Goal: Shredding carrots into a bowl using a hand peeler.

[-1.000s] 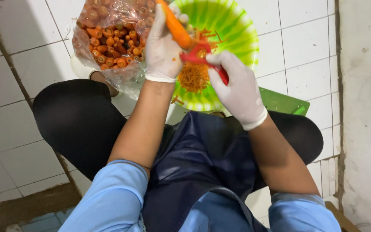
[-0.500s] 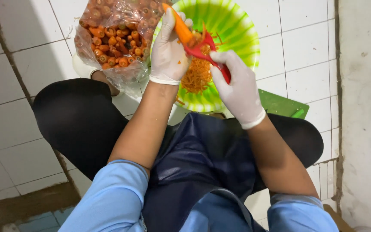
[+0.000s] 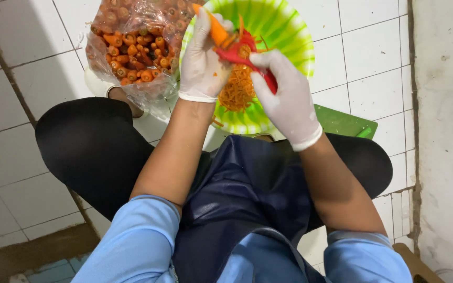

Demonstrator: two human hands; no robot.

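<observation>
A clear crinkled plastic bag of small orange carrots (image 3: 132, 44) sits on the white tiled floor (image 3: 38, 78), just left of a round green ribbed plastic bowl (image 3: 289, 39) holding orange peelings (image 3: 235, 91). Above the bowl, the white-gloved left hand (image 3: 201, 60) grips a slim orange carrot (image 3: 216, 29); the gloved right hand (image 3: 287, 97) clasps a red plastic peeler (image 3: 247, 55) against it. A flat green board (image 3: 344, 123) lies behind the right wrist.

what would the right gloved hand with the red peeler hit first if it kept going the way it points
Likely the orange carrot held in the left gloved hand: the right gloved hand points its red peeler up-left, already against it. Depth is unclear.
</observation>
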